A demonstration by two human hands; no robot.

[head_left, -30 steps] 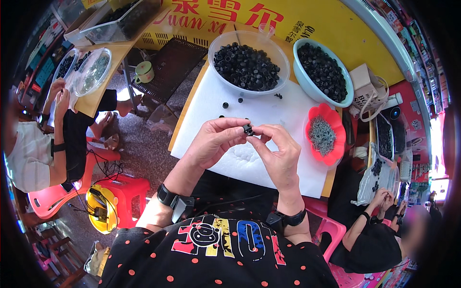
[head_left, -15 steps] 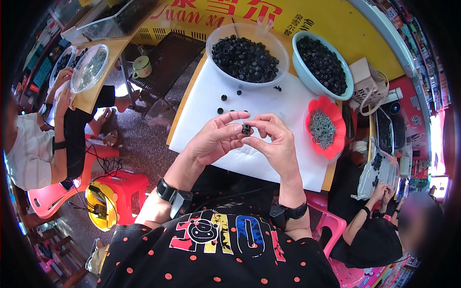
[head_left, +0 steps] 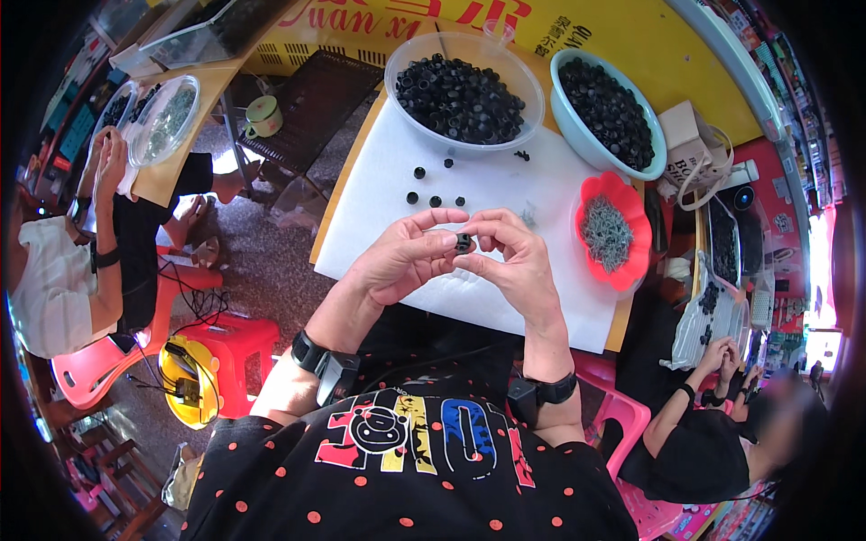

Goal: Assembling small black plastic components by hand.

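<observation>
Above the white sheet (head_left: 356, 225), my two hands meet around a small round black plastic part (head_left: 464, 242). My left hand (head_left: 397, 257) pinches it between thumb and fingers. From the other side, my right hand (head_left: 519, 261) has its thumb and index fingertips closed on the part; the exact contact is partly hidden. Several loose black pieces, such as a round cap (head_left: 412, 197), lie beyond my hands. Farther back, a clear bowl (head_left: 532, 131) is heaped with black caps. To its right, a light blue basin (head_left: 561, 108) holds more black parts.
A red flower-shaped dish (head_left: 642, 225) of small grey screws or pins stands on the table's right side. A beige bag (head_left: 687, 135) sits beyond it. Co-workers sit left and right, their hands at other tables. A pink chair (head_left: 622, 419) and red stool (head_left: 244, 361) flank me.
The small black part has turned between my fingers and shows a rounder face. My hands stay in nearly the same place. The person at left has raised their hands closer together.
</observation>
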